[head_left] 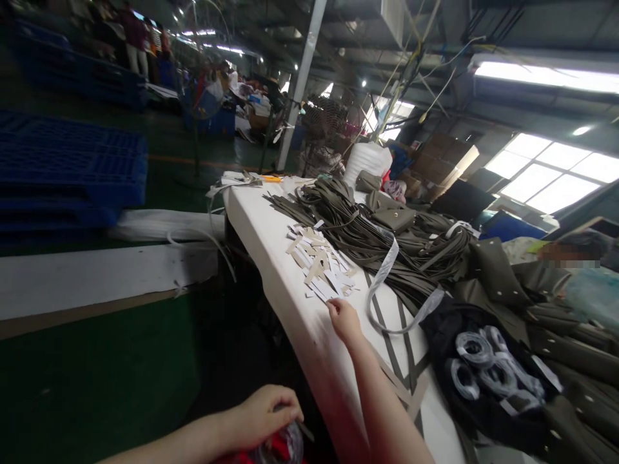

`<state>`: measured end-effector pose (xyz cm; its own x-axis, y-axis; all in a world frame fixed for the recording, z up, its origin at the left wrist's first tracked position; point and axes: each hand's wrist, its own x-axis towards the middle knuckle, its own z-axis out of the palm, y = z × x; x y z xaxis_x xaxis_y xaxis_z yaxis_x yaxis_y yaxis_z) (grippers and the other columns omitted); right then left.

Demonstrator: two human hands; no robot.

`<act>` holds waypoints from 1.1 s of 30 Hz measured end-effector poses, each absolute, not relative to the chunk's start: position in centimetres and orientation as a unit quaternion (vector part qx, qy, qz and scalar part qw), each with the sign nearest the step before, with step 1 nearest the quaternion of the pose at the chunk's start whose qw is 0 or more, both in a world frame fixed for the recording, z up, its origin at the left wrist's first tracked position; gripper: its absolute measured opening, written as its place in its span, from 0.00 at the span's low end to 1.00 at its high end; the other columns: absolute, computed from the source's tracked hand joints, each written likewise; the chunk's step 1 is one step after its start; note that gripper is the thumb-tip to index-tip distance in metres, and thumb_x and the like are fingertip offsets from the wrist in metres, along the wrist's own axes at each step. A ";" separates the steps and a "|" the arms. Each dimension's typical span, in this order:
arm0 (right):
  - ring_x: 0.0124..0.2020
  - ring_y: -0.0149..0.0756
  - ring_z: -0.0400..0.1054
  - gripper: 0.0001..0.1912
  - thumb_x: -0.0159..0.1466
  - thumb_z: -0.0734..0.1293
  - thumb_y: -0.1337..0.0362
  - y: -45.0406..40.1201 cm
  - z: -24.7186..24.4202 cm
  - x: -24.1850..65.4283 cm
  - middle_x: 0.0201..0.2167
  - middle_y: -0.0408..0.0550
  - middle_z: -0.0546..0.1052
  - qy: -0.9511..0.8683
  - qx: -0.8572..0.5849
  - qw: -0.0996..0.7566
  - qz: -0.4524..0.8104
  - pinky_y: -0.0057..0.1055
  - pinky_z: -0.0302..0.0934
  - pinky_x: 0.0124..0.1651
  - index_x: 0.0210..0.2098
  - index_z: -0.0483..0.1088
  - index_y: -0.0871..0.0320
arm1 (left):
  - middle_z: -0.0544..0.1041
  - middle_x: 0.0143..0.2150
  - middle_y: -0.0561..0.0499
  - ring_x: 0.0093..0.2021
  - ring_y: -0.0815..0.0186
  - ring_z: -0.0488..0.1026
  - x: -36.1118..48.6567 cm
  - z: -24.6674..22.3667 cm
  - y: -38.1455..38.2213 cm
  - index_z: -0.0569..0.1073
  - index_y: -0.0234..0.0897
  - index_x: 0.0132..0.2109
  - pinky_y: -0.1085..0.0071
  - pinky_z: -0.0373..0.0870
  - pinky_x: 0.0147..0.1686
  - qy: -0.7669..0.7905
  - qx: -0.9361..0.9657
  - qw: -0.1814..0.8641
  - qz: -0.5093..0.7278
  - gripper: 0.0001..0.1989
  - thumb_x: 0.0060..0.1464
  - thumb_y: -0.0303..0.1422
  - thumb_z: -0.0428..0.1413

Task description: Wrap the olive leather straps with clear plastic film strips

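The right hand point(344, 320), pinched narrow, is at the near edge of a pile of pale strips point(319, 263) on the white table point(285, 274), beside dark straps point(355, 229); the left hand point(271, 411), loosely curled, is at a clear coil point(294, 442); whether either grips anything, I cannot tell.

White and tan strips point(320, 265)

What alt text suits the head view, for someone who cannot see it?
A person's right hand is at the near edge of thin white and tan strips piled on a white table, beside long dark olive straps; the left hand is low, fingers curled.
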<state>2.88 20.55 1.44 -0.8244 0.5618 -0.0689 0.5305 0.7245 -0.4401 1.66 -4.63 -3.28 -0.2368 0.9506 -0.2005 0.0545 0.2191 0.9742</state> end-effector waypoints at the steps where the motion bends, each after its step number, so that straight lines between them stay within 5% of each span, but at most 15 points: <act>1: 0.49 0.40 0.70 0.19 0.69 0.55 0.63 20.9 1.2 1.4 0.49 0.57 0.76 -0.931 -0.305 0.043 0.198 0.31 0.60 0.52 0.51 0.72 0.62 | 0.80 0.35 0.50 0.38 0.63 0.75 1.5 -3.0 -4.8 0.80 0.37 0.36 0.72 0.68 0.42 0.624 0.406 0.466 0.478 0.22 0.55 0.51 0.53; 4: 0.54 0.45 0.66 0.17 0.68 0.59 0.64 21.4 0.2 -1.7 0.51 0.61 0.73 -0.938 -0.322 0.048 0.118 0.34 0.57 0.54 0.51 0.72 0.63 | 0.81 0.36 0.50 0.38 0.63 0.75 1.3 -2.7 -5.4 0.80 0.36 0.37 0.72 0.68 0.42 0.630 0.411 0.459 0.472 0.21 0.56 0.49 0.53; 11: 0.48 0.42 0.69 0.17 0.68 0.56 0.73 21.9 -0.5 -2.3 0.45 0.61 0.75 -0.957 -0.289 -0.005 0.006 0.33 0.59 0.46 0.43 0.76 0.63 | 0.80 0.33 0.52 0.37 0.64 0.74 1.5 -3.0 -6.5 0.80 0.36 0.37 0.72 0.68 0.42 0.646 0.373 0.450 0.492 0.20 0.56 0.48 0.54; 22: 0.47 0.40 0.70 0.12 0.69 0.64 0.61 22.2 0.4 -0.6 0.47 0.52 0.75 -0.952 -0.300 -0.046 -0.031 0.41 0.66 0.50 0.46 0.72 0.62 | 0.80 0.38 0.47 0.40 0.61 0.75 1.5 -3.6 -4.6 0.78 0.34 0.38 0.71 0.69 0.43 0.608 0.431 0.489 0.454 0.26 0.56 0.54 0.52; 27: 0.48 0.41 0.70 0.15 0.69 0.55 0.75 24.3 2.9 4.0 0.46 0.60 0.75 -0.938 -0.342 -0.016 -0.047 0.34 0.62 0.46 0.46 0.73 0.63 | 0.78 0.35 0.48 0.34 0.63 0.73 1.4 -4.5 -4.5 0.76 0.35 0.39 0.72 0.71 0.34 0.613 0.410 0.513 0.440 0.30 0.54 0.59 0.51; 30: 0.44 0.42 0.72 0.16 0.71 0.53 0.71 25.2 4.5 9.0 0.43 0.59 0.76 -0.929 -0.366 -0.004 -0.057 0.34 0.60 0.44 0.46 0.72 0.63 | 0.77 0.33 0.48 0.28 0.65 0.70 1.4 -4.9 -4.3 0.75 0.34 0.41 0.74 0.68 0.26 0.608 0.387 0.541 0.434 0.31 0.53 0.60 0.50; 33: 0.44 0.40 0.72 0.15 0.72 0.54 0.66 24.3 4.6 14.3 0.43 0.53 0.77 -0.934 -0.353 -0.001 -0.056 0.32 0.58 0.43 0.47 0.71 0.59 | 0.78 0.37 0.46 0.35 0.62 0.73 1.3 -4.8 -3.8 0.76 0.34 0.41 0.73 0.70 0.33 0.597 0.402 0.537 0.440 0.28 0.55 0.57 0.52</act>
<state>14.33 24.27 4.64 -0.7509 0.6594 0.0367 0.6591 0.7447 0.1051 1.34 -3.81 -4.84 -0.1014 0.9525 -0.2873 0.0073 0.2895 0.9572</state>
